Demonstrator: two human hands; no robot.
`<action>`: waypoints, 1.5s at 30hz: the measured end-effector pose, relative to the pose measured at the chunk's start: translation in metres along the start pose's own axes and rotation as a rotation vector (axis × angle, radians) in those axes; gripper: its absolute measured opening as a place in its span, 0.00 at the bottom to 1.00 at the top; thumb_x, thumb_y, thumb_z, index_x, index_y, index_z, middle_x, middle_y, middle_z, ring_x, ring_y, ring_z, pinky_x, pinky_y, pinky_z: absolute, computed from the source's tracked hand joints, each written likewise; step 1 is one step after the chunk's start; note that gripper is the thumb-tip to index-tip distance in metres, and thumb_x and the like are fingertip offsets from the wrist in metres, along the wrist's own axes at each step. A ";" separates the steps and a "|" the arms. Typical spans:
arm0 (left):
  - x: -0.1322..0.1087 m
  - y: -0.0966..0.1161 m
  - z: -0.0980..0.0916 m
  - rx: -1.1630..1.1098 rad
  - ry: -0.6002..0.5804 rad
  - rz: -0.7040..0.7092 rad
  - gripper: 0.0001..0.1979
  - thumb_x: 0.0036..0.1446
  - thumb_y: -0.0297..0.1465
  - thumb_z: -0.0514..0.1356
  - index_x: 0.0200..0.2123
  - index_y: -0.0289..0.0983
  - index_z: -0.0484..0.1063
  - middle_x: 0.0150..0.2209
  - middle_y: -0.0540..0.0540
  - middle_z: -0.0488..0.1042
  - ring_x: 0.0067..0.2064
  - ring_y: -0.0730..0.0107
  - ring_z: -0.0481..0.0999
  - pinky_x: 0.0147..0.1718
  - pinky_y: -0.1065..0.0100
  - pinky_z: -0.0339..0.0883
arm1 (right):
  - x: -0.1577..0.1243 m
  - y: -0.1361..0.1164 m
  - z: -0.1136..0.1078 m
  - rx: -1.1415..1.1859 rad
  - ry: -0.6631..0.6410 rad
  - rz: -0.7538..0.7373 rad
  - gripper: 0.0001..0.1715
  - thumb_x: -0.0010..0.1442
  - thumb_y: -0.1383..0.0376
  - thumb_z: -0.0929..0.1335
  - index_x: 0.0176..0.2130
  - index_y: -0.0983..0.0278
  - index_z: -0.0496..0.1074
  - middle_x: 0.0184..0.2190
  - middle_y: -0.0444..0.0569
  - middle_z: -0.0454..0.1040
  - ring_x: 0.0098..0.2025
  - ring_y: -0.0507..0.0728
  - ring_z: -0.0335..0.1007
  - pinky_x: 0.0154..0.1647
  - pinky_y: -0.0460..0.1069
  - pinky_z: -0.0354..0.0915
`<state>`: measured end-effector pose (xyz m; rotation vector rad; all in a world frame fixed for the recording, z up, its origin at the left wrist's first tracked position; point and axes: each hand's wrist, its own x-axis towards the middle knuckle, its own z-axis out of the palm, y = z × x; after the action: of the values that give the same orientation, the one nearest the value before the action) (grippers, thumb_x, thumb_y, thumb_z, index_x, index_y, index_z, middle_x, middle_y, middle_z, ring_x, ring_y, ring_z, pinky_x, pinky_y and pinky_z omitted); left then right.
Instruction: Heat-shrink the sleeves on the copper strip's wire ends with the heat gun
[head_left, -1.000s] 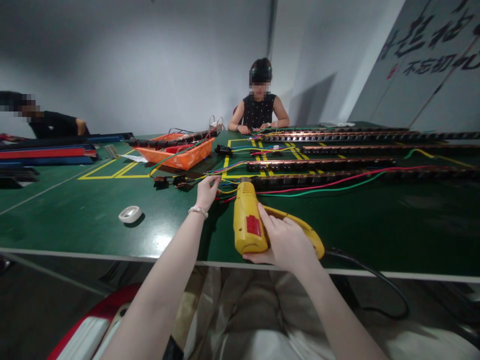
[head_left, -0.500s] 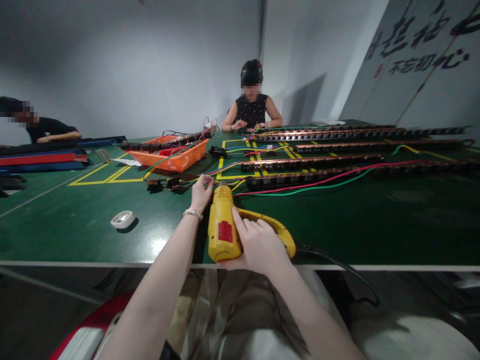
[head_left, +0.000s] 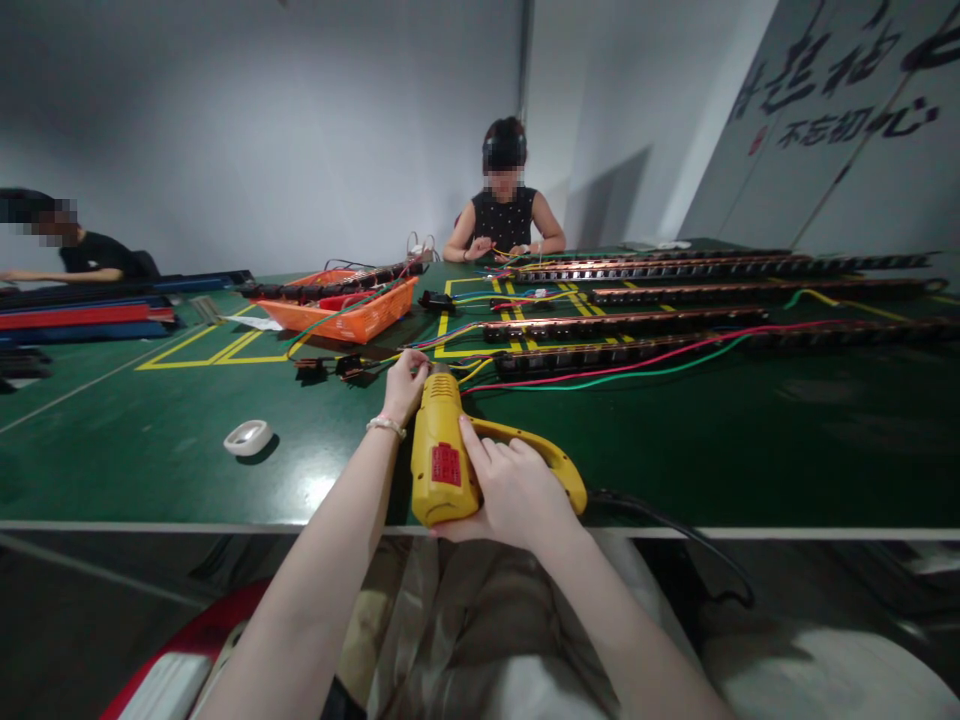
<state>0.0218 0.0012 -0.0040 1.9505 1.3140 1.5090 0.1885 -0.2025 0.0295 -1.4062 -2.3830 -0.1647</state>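
Heat gun (head_left: 439, 450) in closed right hand (head_left: 517, 490); wires (head_left: 474, 370) just ahead, pinched in left hand (head_left: 403, 385)

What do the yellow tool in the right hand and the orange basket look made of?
The yellow tool: probably moulded plastic, smooth with a soft sheen, one-colour shell. The orange basket: likely plastic too, uniform bright colour, thin perforated-looking wall.

Compared with one second ago, the right hand (head_left: 517, 490) has carried the yellow heat gun (head_left: 442, 450) to the left. Its nozzle is now just beside the fingers of the left hand (head_left: 405, 385), which pinch the coloured wires (head_left: 459, 366). At the far left, a co-worker's arm (head_left: 41, 275) now lies stretched out over the worktop (head_left: 150, 440).
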 end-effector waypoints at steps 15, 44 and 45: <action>-0.002 -0.004 0.005 -0.076 -0.032 -0.058 0.04 0.52 0.28 0.53 0.33 0.38 0.64 0.29 0.49 0.73 0.32 0.70 0.76 0.27 0.71 0.67 | -0.012 0.039 -0.012 0.077 -0.022 0.035 0.67 0.41 0.37 0.70 0.65 0.73 0.50 0.44 0.60 0.76 0.45 0.64 0.72 0.48 0.57 0.63; -0.001 -0.006 0.004 0.112 0.014 -0.064 0.03 0.48 0.29 0.55 0.29 0.39 0.67 0.26 0.50 0.72 0.27 0.72 0.69 0.29 0.70 0.61 | -0.007 0.015 -0.003 -0.092 0.020 0.084 0.62 0.47 0.37 0.66 0.65 0.75 0.50 0.39 0.59 0.75 0.38 0.63 0.72 0.44 0.56 0.62; -0.001 -0.005 0.004 0.108 0.009 -0.070 0.03 0.48 0.28 0.55 0.29 0.39 0.67 0.26 0.51 0.72 0.27 0.72 0.68 0.29 0.70 0.61 | -0.006 0.013 -0.002 -0.099 0.014 0.074 0.61 0.49 0.38 0.65 0.65 0.76 0.50 0.38 0.58 0.74 0.38 0.63 0.71 0.44 0.56 0.62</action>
<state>0.0229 0.0039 -0.0097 1.9433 1.4803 1.4431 0.2033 -0.2015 0.0277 -1.5299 -2.3364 -0.2751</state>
